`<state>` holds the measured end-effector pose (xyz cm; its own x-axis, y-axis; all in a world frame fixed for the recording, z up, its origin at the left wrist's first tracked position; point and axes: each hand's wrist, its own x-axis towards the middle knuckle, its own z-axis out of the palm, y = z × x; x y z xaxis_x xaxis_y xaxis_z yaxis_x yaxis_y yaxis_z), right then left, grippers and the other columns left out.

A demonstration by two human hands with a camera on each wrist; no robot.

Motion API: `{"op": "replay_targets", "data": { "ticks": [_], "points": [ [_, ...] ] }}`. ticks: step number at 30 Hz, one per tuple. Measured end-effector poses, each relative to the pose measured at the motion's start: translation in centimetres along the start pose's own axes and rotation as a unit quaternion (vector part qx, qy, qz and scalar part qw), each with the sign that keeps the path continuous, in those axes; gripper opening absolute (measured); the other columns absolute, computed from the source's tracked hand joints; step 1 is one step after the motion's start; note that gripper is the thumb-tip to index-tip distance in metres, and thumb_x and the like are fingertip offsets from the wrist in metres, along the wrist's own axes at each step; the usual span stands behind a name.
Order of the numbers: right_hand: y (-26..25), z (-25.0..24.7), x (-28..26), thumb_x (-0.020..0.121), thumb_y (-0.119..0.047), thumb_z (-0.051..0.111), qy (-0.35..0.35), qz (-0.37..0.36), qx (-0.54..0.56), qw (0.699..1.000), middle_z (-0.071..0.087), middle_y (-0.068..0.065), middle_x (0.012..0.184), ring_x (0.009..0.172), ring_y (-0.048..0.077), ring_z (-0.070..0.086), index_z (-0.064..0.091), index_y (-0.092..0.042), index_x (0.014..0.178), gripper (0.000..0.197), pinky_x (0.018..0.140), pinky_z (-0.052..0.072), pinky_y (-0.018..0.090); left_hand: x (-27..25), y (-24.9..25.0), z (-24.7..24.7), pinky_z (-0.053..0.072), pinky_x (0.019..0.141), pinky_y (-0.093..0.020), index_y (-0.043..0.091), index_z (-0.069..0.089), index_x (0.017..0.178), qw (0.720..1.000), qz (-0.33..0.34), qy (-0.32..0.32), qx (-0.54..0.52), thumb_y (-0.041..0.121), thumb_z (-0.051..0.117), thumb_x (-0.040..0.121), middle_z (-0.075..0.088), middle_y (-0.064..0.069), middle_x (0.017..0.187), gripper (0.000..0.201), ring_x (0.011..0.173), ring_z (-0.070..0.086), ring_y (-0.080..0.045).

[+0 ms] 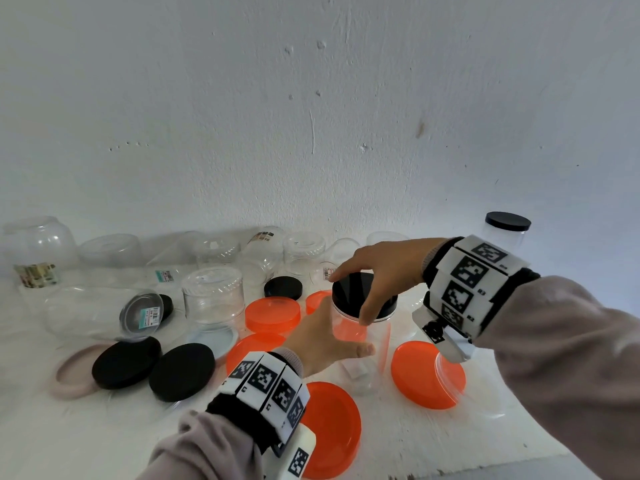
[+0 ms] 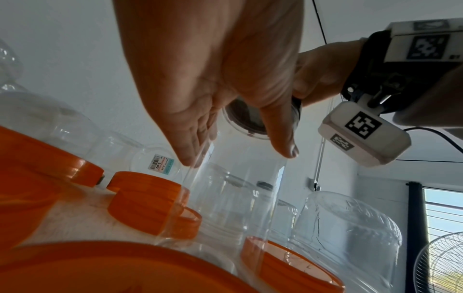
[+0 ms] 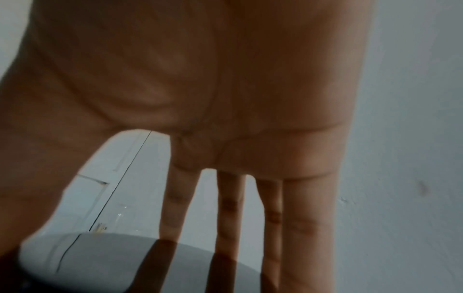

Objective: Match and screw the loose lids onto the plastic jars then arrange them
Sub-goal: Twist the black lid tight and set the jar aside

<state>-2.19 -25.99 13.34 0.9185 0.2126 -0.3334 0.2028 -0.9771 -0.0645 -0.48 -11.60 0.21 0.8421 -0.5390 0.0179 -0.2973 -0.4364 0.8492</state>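
**Black lid on, jar braced from both sides**

We see the clear jar [image 1: 363, 344] upright among orange lids [image 1: 427, 374] near the table's [image 1: 86, 441] front. Our left hand [image 1: 329, 344] wraps the jar's wall, thumb one side and fingers the other, likely so it cannot spin. Our right hand [image 1: 381, 275] sits atop the black lid [image 1: 353, 289], thumb and fingers spread over its rim, which we judge a twisting grip. One capped jar [image 1: 506, 230] already waits by the wall.
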Motion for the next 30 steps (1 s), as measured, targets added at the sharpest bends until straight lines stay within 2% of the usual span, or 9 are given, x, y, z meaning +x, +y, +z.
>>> {"op": "replay_targets", "data": {
  "ticks": [3,5,8,15,20,23,25,27,30],
  "points": [
    [0.1,0.0,0.2,0.064,-0.059,0.076,0.019,0.006,0.005,1.0,0.038,-0.018,0.119,0.113,0.014,0.051,0.042,-0.052,0.132,0.076,0.089,0.047,0.03,-0.1,0.1,0.0,0.037,0.11,-0.04,0.026,0.022,0.145,1.0,-0.001,0.001,0.008,0.043,0.081,0.069,0.043,0.003,0.145,0.097,0.133,0.04,-0.016],
    [-0.1,0.3,0.4,0.062,-0.066,0.073,0.036,0.017,0.004,0.999,0.039,-0.019,0.109,0.088,0.007,0.057,0.045,-0.047,0.13,0.076,0.077,0.05,0.027,-0.1,0.1,0.1,0.037,0.109,-0.037,0.027,0.022,0.145,1.0,0.003,-0.001,0.01,0.043,0.08,0.071,0.043,0.003,0.144,0.096,0.132,0.04,-0.016],
    [-0.5,0.7,0.7,0.063,-0.076,0.065,0.061,0.041,-0.015,0.997,0.042,-0.016,0.099,0.062,0.0,0.046,0.048,-0.041,0.124,0.072,0.062,0.042,0.025,-0.1,0.1,0.0,0.039,0.099,-0.029,0.028,0.022,0.144,1.0,-0.003,-0.003,0.019,0.044,0.079,0.071,0.043,0.004,0.142,0.094,0.127,0.043,-0.017],
    [-0.1,-0.2,0.0,0.067,-0.055,0.076,-0.008,0.022,-0.017,1.0,0.038,-0.017,0.132,0.123,0.014,0.041,0.036,-0.053,0.136,0.079,0.089,0.038,0.031,-0.1,0.1,0.0,0.038,0.109,-0.04,0.026,0.023,0.144,1.0,-0.006,0.005,0.015,0.044,0.081,0.069,0.044,0.002,0.143,0.096,0.13,0.042,-0.017],
    [-0.1,-0.4,0.0,0.063,-0.064,0.074,-0.004,0.022,-0.024,0.999,0.04,-0.018,0.121,0.109,0.016,0.058,0.038,-0.052,0.134,0.081,0.093,0.047,0.037,-0.1,0.1,0.1,0.037,0.109,-0.039,0.028,0.023,0.144,1.0,-0.007,0.006,0.019,0.044,0.08,0.07,0.044,0.003,0.144,0.094,0.132,0.041,-0.016],
    [-0.5,0.0,0.2,0.062,-0.077,0.064,0.028,0.041,-0.043,0.998,0.045,-0.018,0.097,0.073,0.005,0.061,0.046,-0.041,0.13,0.079,0.072,0.05,0.028,0.0,0.1,0.1,0.038,0.108,-0.039,0.029,0.025,0.143,1.0,-0.004,0.003,0.023,0.044,0.079,0.071,0.043,0.004,0.143,0.091,0.131,0.041,-0.017],
    [-0.7,0.5,0.5,0.064,-0.081,0.058,0.055,0.058,-0.056,0.995,0.044,-0.016,0.085,0.061,0.002,0.05,0.05,-0.033,0.123,0.077,0.056,0.039,0.024,0.0,0.2,0.0,0.039,0.106,-0.037,0.03,0.028,0.144,0.999,-0.001,0.0,0.033,0.046,0.078,0.072,0.042,0.005,0.142,0.089,0.128,0.042,-0.017],
    [-0.6,0.7,0.5,0.065,-0.08,0.058,0.057,0.065,-0.043,0.995,0.049,-0.013,0.092,0.065,0.004,0.051,0.048,-0.032,0.124,0.076,0.057,0.037,0.024,-0.1,0.3,0.1,0.039,0.105,-0.035,0.03,0.029,0.143,1.0,0.0,0.001,0.031,0.045,0.078,0.072,0.042,0.005,0.141,0.088,0.127,0.042,-0.015],
    [-0.1,0.3,0.2,0.066,-0.067,0.069,0.016,0.046,-0.015,0.999,0.044,-0.011,0.134,0.114,0.014,0.049,0.037,-0.044,0.136,0.08,0.085,0.039,0.03,-0.2,0.3,0.2,0.038,0.108,-0.035,0.027,0.027,0.141,1.0,-0.002,0.013,0.013,0.041,0.079,0.072,0.044,0.004,0.142,0.088,0.129,0.042,-0.014]
  ]
}}
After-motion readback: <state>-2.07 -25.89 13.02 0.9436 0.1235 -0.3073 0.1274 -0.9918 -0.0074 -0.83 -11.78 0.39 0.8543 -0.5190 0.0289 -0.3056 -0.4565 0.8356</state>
